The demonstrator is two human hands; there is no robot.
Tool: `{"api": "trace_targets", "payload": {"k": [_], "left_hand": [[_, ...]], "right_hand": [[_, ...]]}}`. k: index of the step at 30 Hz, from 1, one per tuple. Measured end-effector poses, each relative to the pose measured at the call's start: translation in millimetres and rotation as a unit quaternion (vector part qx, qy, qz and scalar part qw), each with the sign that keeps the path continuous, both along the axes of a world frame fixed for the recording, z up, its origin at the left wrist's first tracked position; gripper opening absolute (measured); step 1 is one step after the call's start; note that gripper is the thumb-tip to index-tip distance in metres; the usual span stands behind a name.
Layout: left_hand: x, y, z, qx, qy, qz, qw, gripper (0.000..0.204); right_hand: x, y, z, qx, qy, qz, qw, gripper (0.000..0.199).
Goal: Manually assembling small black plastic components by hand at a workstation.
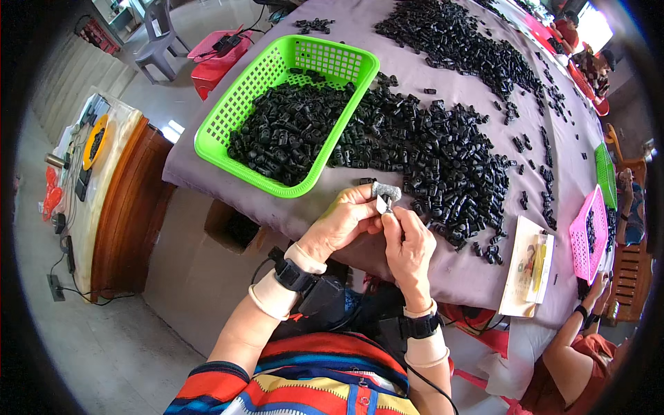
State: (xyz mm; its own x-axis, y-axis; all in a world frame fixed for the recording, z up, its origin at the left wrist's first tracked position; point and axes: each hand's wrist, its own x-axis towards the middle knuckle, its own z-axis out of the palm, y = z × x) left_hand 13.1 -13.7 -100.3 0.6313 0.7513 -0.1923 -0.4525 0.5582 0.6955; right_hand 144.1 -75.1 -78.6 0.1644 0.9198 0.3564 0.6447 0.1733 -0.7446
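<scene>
Two hands — left hand and right hand — pinch a small piece, almost shut tight, over the purple cloth near the black parts. Working on this one piece looks like the step; the next move seems to need a steady, gentle pinch.

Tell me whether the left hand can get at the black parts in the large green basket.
Probably yes: the large green basket stands open-topped ahead and left of the left hand, so the black parts look unobstructed. That hand seems taken up with a small white piece, though, and may need freeing.
</scene>
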Motion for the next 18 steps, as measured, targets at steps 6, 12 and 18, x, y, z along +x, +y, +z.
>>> {"api": "trace_targets", "payload": {"k": [6,12,18], "left_hand": [[-1.4,1.0,-2.3,-0.023,-0.017,-0.007,1.000,0.023],[0.7,-0.2,2.8,-0.016,-0.007,-0.004,1.000,0.023],[-0.2,-0.6,2.4,-0.011,0.008,0.004,1.000,0.023]], "right_hand": [[0.8,-1.5,-2.3,0.006,-0.002,0.000,1.000,0.013],[1.6,-0.8,-4.1,0.006,-0.012,-0.009,1.000,0.014],[-2.1,0.0,0.8,0.003,-0.006,-0.006,1.000,0.010]]}}
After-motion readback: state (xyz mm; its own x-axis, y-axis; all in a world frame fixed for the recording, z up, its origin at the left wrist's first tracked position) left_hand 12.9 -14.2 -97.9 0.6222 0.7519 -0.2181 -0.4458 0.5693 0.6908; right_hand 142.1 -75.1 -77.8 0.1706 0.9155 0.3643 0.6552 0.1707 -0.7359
